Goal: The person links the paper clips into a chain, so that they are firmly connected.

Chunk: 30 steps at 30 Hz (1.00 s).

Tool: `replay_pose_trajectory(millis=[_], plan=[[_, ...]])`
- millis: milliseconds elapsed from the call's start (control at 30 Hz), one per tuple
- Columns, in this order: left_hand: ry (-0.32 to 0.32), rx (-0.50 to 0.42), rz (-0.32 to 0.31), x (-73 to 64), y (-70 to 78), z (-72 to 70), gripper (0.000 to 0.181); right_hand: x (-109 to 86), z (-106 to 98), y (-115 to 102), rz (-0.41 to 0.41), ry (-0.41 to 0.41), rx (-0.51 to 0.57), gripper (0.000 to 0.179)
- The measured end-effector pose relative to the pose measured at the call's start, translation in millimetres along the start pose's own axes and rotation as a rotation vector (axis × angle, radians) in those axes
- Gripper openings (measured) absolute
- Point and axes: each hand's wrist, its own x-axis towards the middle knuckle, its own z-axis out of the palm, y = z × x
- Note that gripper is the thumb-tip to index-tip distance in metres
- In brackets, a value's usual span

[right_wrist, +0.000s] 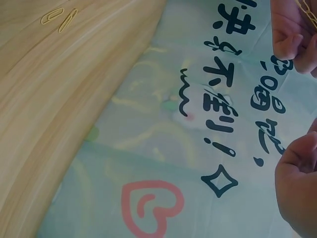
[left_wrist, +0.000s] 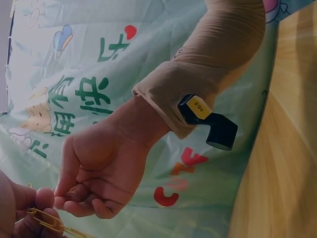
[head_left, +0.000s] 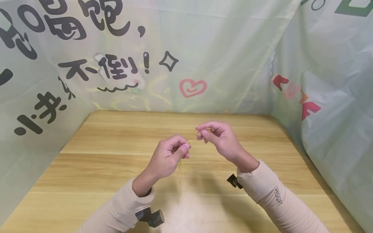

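Observation:
My left hand [head_left: 167,157] pinches a yellow paper clip [head_left: 190,142] between thumb and fingertips. In the left wrist view, linked yellow paper clips [left_wrist: 48,221] trail from the left fingers, and part of this chain [right_wrist: 308,12] shows at the right wrist view's upper corner. To the right and slightly higher, my right hand [head_left: 222,140] pinches another yellow paper clip [head_left: 209,129] at thumb and forefinger. The two hands are a short gap apart above the table. Below the left hand more yellow paper clips [head_left: 183,172] show; the hand partly hides them.
Two loose paper clips [right_wrist: 52,16] lie on the wooden table [head_left: 116,129]. Printed pale green cloth [head_left: 227,64] hangs behind the table and along its sides. A black camera mount [head_left: 150,216] sits on the left cuff, another black mount [head_left: 234,181] on the right cuff.

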Motion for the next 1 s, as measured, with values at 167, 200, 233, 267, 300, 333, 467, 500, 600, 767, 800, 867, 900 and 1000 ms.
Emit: replay_pose_trajectory(millis=[167, 200, 233, 267, 300, 333, 467, 500, 600, 767, 800, 867, 900, 1000], plan=[[-0.003, 0.01, -0.01, 0.1, 0.3, -0.1, 0.01, 0.0, 0.0, -2.0, 0.093, -0.008, 0.001, 0.011], [-0.003, 0.013, -0.012, 0.1, 0.3, 0.0, 0.01, -0.2, 0.4, -2.7, 0.108, -0.01, -0.008, 0.009], [-0.003, 0.014, -0.012, 0.1, 0.3, 0.0, 0.01, -0.4, 0.6, -3.1, 0.116, -0.016, -0.013, 0.009], [-0.004, 0.014, -0.013, 0.2, 0.4, 0.0, 0.01, -0.6, 0.7, -3.4, 0.113, -0.021, -0.026, 0.008], [-0.004, 0.015, -0.013, 0.1, 0.1, 0.1, 0.01, -0.9, 0.8, -3.5, 0.103, -0.025, -0.046, 0.006], [-0.004, 0.015, -0.012, 0.0, 0.0, 0.2, 0.01, -1.2, 0.8, -3.3, 0.09, -0.027, -0.063, 0.005], [-0.004, 0.015, -0.006, 0.0, -0.8, 0.6, 0.01, -2.0, 0.3, -1.2, 0.021, -0.034, -0.084, 0.01], [-0.003, 0.015, -0.004, 0.0, -1.2, 0.8, 0.01, -2.0, 0.2, -0.6, 0.002, -0.038, -0.071, 0.011], [0.0, 0.012, 0.001, 0.2, -1.8, 1.2, 0.01, -2.1, -0.6, 0.6, -0.045, -0.053, -0.015, 0.012], [-0.001, 0.009, 0.004, 0.0, -2.3, 1.5, 0.01, -2.8, -2.4, 0.3, -0.08, -0.067, 0.033, 0.019], [-0.003, 0.009, 0.004, 0.1, -2.2, 1.6, 0.01, -2.9, -2.6, 0.1, -0.081, -0.068, 0.029, 0.02], [-0.005, 0.009, 0.004, 0.2, -1.8, 1.7, 0.009, -3.4, -3.0, -1.1, -0.08, -0.071, 0.03, 0.018], [-0.006, 0.008, 0.003, 0.3, -1.5, 1.7, 0.009, -3.6, -3.1, -1.7, -0.079, -0.073, 0.029, 0.017], [-0.008, 0.006, 0.005, 0.6, -0.8, 2.1, 0.01, -4.1, -3.1, -3.7, -0.08, -0.076, 0.013, 0.012]])
